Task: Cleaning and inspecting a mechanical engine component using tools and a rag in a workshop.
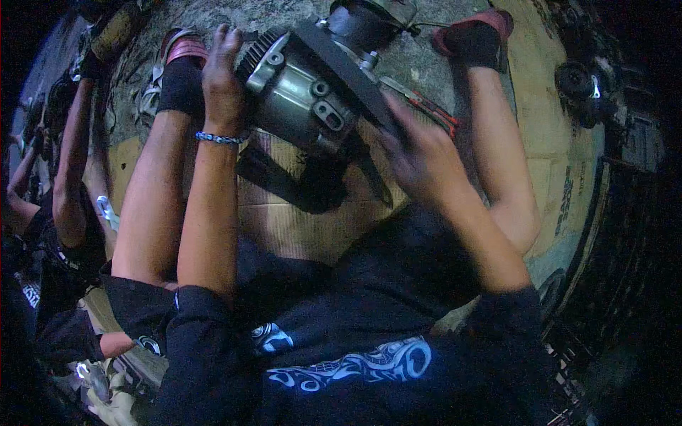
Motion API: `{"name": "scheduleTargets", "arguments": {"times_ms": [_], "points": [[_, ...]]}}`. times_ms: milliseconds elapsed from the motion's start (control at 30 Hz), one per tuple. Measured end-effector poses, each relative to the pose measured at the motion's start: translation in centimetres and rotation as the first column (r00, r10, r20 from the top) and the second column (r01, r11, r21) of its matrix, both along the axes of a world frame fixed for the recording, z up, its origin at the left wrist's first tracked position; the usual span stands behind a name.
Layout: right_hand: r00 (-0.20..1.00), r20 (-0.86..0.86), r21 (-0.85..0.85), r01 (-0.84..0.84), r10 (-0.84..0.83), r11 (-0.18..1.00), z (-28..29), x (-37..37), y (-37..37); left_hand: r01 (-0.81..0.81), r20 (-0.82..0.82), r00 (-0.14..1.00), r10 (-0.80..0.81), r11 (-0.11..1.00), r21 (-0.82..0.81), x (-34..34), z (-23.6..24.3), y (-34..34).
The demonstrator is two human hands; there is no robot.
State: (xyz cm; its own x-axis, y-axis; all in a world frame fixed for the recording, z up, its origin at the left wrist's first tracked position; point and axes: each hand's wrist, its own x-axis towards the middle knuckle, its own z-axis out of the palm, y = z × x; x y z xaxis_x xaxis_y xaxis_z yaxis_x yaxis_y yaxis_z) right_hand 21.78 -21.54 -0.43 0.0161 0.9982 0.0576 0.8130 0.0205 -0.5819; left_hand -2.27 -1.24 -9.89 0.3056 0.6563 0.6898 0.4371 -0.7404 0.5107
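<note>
A silver metal housing with a toothed gear at its upper left sits tilted between my legs. My left hand is closed against the housing's left side by the gear. My right hand is closed on a long, flat black strip that lies diagonally along the housing's right side; the hand is slightly blurred. Just right of that, a red-handled tool rests on the ground. A black round part is at the top, beyond the housing.
I sit on cardboard over rough concrete. At the left another person sits close by, arms and legs showing. Dark mechanical parts lie at the right, and some pale cloth or debris at the lower left.
</note>
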Motion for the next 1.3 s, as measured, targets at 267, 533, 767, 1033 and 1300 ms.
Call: {"name": "scheduleTargets", "arguments": {"times_ms": [267, 533, 767, 1033, 1300], "points": [[0.998, -0.058, 0.04, 0.01, -0.008, 0.999, -2.2, 2.8, -1.7, 0.047, -0.005, 0.998, -0.057, 0.864, -0.501, -0.5, -1.5, 1.5], [0.983, -0.162, -0.103, 0.064, -0.08, 0.993, -1.2, 3.1, -5.1, 0.147, 0.255, 0.965, 0.068, 0.664, -0.734, 0.7, 1.5, 0.5], [0.983, -0.032, -0.266, 0.167, -0.182, 0.949, 0.4, 1.6, -3.5, -0.035, -0.183, 0.983, -0.027, 0.945, -0.327, -0.1, 0.7, 1.4], [0.904, 0.136, -0.089, 0.418, -0.405, 0.904, 0.7, -1.8, 2.2, -0.027, -0.402, 0.914, 0.054, 0.997, 0.072, 2.4, 0.1, 0.9], [0.874, 0.337, -0.215, 0.433, -0.349, 0.875, 3.4, -4.1, 1.3, -0.256, -0.203, 0.96, 0.192, 0.895, -0.366, 4.2, 3.2, -2.3]]}}
